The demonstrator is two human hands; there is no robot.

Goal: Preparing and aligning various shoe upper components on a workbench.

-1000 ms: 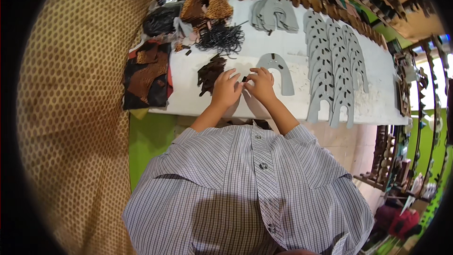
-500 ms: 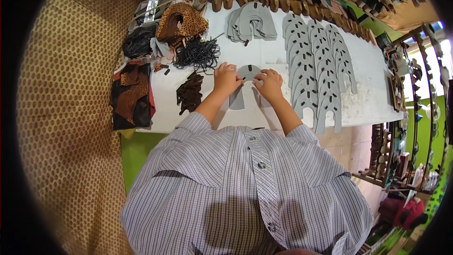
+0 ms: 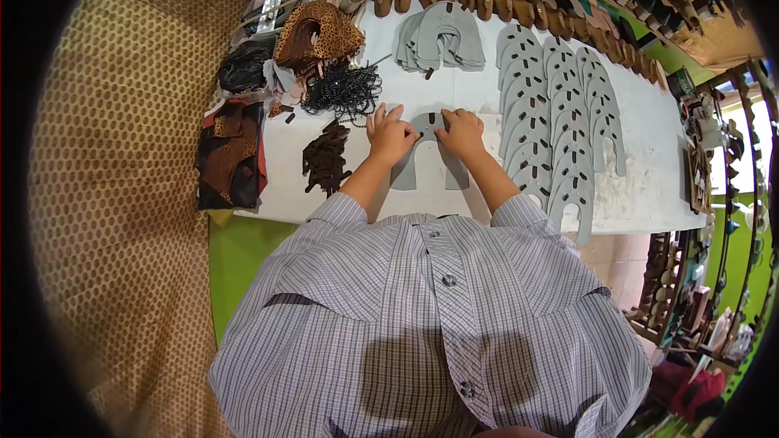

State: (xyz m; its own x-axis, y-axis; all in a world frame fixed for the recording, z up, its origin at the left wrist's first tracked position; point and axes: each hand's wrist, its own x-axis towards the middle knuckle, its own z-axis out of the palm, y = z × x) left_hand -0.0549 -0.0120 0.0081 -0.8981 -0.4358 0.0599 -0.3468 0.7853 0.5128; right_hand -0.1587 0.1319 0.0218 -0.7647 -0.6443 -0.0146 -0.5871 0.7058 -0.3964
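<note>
On the white table in front of me lies a grey U-shaped piece (image 3: 428, 128), its curve away from me and its legs toward me. A small dark brown tab (image 3: 432, 118) sits at the top of the curve, with small holes beside it. My left hand (image 3: 393, 138) closes thumb and forefinger on the left side of the curve, its other fingers raised. My right hand (image 3: 461, 135) grips the right side, its fingertips near the tab. Left of my hands is a heap of dark brown tabs (image 3: 326, 157).
Overlapping grey U-shaped pieces (image 3: 531, 101) with brown tabs lie in rows at right. A stack of similar pieces (image 3: 442, 36) is beyond my hands. Black cords (image 3: 345, 88), leopard-print pieces (image 3: 320, 36) and dark scraps (image 3: 231, 158) are at left; shoes (image 3: 484, 2) line the back.
My right fingers have shifted inward, closer to the tab on the grey piece. More of its right leg shows now. The whole view has shifted slightly.
</note>
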